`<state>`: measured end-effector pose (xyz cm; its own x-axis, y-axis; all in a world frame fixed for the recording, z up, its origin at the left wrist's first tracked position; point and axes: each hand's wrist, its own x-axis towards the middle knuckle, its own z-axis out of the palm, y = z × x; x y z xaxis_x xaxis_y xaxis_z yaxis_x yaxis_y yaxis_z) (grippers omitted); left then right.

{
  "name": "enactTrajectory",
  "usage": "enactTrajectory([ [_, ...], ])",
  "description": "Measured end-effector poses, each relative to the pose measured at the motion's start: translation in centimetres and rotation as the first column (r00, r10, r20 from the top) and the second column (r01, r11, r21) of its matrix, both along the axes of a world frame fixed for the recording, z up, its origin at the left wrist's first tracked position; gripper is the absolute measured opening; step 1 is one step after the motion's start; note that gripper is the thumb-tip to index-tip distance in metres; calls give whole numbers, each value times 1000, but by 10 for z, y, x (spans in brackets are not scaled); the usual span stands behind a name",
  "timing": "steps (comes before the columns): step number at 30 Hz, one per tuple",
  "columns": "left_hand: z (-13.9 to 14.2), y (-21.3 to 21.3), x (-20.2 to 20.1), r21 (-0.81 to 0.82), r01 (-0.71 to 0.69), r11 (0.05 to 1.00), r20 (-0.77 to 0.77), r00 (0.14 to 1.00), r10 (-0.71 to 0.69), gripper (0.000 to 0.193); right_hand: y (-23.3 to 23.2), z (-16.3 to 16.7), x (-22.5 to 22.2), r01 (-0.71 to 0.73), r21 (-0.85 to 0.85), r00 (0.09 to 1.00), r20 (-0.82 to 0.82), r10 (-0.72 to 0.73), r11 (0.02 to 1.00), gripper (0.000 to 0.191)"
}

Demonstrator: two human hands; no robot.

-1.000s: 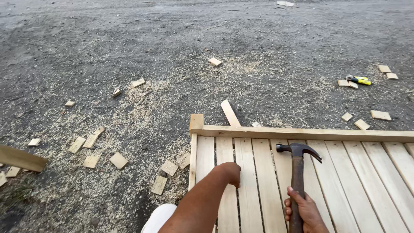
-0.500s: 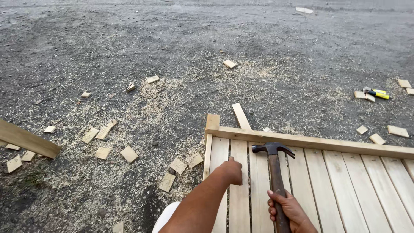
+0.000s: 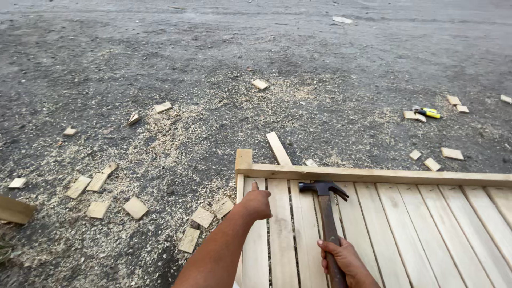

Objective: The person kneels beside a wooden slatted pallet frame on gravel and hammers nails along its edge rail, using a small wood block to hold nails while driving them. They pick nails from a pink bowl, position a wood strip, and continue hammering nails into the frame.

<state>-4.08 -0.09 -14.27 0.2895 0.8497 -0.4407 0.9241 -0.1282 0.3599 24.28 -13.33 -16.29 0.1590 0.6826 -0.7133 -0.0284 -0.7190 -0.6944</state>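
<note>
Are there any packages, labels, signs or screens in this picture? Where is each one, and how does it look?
None: no package, label, sign or screen shows.
What is there: a slatted wooden panel on gravel, wood offcuts in sawdust, and a small yellow and black tool far right.
The right hand grips a hammer; the left hand rests on a slat.
</note>
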Motion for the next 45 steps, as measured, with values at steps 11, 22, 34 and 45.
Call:
enactTrajectory([
  [11,35,24,8,113,-72,991,106,993,60,73,89,57,-23,-324,621,636,701,-322,713,50],
  [22,64,58,1,163,-149,975,285,954,99,67,170,66,-90,-138,753,807,462,-369,643,53],
  [34,81,131,1,140,-125,982,270,959,83,98,251,55,-109,-182,734,740,540,-400,655,59],
  [45,66,172,17,148,40,988,73,996,-52,95,273,44,-99,-271,687,665,640,-385,674,69],
])
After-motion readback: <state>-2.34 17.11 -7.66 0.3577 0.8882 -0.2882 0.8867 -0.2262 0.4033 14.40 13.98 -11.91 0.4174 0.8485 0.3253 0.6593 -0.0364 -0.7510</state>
